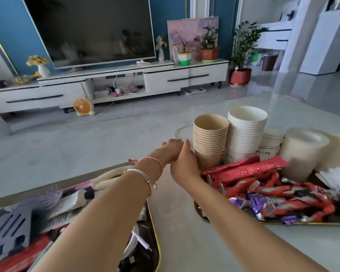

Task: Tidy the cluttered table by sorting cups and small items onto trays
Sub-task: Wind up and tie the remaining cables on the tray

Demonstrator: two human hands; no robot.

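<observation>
A stack of brown paper cups (210, 138) stands on the table beside a taller stack of white paper cups (245, 134). My right hand (185, 165) rests against the lowest brown cup, thumb up and fingers curled at its left side. My left hand (170, 151), with bracelets on the wrist, lies flat just behind it, fingers stretched toward the stack and their tips hidden by my right thumb. A gold-rimmed tray (203, 217) at the right holds red and purple snack packets (273, 185). A dark gold-rimmed tray (157, 244) at the lower left holds mixed small items.
A printed white cup (270, 146) and translucent plastic cups (302, 152) stand right of the stacks. A clear plate rim (179, 131) shows behind my hands. The pale tabletop (86, 154) runs left and forward. Beyond it are a TV stand and a small orange fan (82, 105).
</observation>
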